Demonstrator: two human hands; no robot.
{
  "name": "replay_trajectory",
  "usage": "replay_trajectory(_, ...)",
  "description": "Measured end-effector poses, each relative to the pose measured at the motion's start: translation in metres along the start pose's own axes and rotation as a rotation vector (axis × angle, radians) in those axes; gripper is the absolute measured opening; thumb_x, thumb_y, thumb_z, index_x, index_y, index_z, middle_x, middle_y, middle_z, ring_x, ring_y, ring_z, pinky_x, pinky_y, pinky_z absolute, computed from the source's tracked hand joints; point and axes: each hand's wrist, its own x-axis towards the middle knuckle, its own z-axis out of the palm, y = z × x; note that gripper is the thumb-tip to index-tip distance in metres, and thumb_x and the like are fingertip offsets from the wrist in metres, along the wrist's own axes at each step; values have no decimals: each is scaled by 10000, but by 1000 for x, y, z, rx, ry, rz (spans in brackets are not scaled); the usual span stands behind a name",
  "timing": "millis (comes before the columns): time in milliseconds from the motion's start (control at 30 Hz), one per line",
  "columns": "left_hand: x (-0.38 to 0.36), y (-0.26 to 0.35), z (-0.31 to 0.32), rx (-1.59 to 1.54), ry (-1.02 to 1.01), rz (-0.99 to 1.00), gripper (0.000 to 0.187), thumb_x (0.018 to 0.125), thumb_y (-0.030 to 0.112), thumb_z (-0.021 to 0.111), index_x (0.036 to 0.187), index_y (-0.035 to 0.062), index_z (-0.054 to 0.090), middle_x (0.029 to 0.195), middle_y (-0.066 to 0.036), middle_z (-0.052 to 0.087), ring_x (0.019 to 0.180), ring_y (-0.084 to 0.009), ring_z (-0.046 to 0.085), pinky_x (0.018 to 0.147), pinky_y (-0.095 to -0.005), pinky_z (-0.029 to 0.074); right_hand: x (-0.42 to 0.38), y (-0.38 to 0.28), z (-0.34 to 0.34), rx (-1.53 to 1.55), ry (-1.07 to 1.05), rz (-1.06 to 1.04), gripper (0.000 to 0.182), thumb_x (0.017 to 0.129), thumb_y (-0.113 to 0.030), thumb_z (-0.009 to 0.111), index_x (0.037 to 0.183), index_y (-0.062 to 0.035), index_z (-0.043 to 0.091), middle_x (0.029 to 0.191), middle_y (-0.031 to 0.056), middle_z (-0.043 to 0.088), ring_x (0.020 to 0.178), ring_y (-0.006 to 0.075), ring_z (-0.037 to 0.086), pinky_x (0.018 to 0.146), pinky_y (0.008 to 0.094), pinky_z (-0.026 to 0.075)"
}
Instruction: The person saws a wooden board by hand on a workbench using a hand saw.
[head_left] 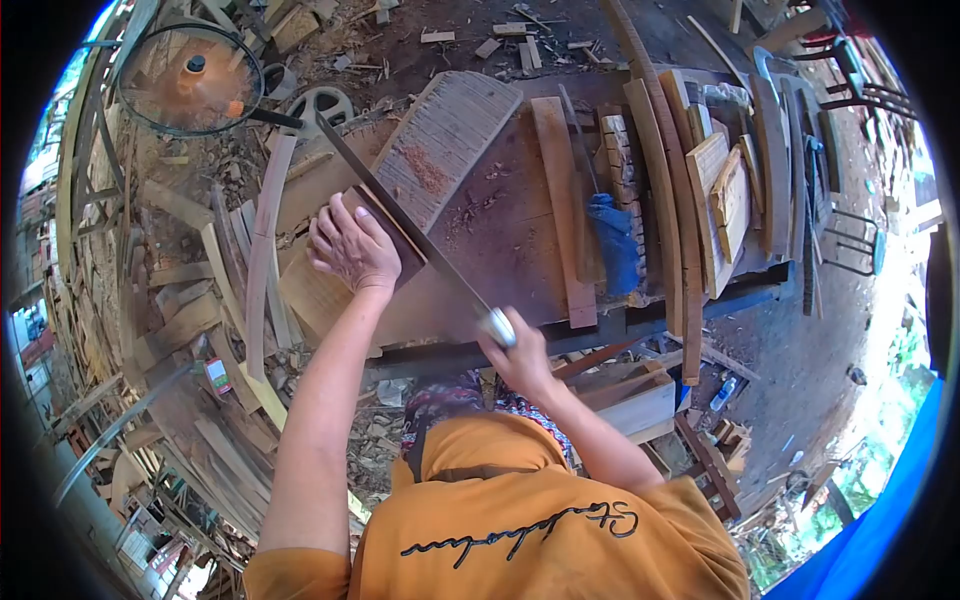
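My right hand (520,352) is closed around the pale handle (499,326) of a hand saw. The long narrow saw blade (405,225) runs diagonally away to the upper left, across a wide weathered plank (450,115). My left hand (355,243) rests on a reddish-brown wooden block (400,232) on the plank, close beside the blade, with its fingers bent over the block. The block's far side is hidden under the hand. Reddish sawdust (425,168) lies on the plank beyond the blade. The right hand is slightly blurred.
The plank lies on a dark workbench (510,240). Several curved timbers (665,190) and a blue cloth-like item (612,240) are at the right. A round wire-rimmed fan (190,80) stands at the upper left. A phone (217,376) lies among wood pieces at the left.
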Motion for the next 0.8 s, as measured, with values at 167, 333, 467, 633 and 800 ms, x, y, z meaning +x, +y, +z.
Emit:
replay_trajectory(167,1,0,-4,3,-25,3,443,982,338,413,1368,125,461,1384,-121,459,1327,-337,362,1075,-592,200,-5,16,-3,-12,-22,-16,225,875,-159,718,887,-22,539,746,228,626,764,458,640,613,445,503)
replay_trajectory(333,0,-2,2,9,4,-17,444,977,341,429,1367,132,462,1378,-113,464,1345,-337,347,1080,-587,204,49,-5,20,39,-3,-104,240,883,-174,708,864,-28,519,756,254,602,779,498,597,613,462,482)
replay_trajectory(467,1,4,-4,-35,-23,-46,438,978,337,424,1364,133,463,1376,-109,464,1343,-338,347,1085,-585,197,-35,15,-18,-17,-29,47,220,869,-170,728,908,-35,558,786,228,649,804,443,656,658,438,520)
replay_trajectory(633,-2,-2,3,-15,-16,-32,447,980,341,419,1373,132,461,1383,-111,459,1347,-339,344,1083,-597,200,38,7,16,8,-12,-27,209,871,-139,708,913,-27,536,763,239,628,824,469,626,633,451,507)
replay_trajectory(800,-2,1,2,26,17,-35,448,987,350,420,1376,137,475,1367,-104,489,1327,-313,380,1071,-577,225,21,-9,12,25,8,-9,200,867,-136,708,919,-33,545,781,231,637,818,473,627,639,443,514)
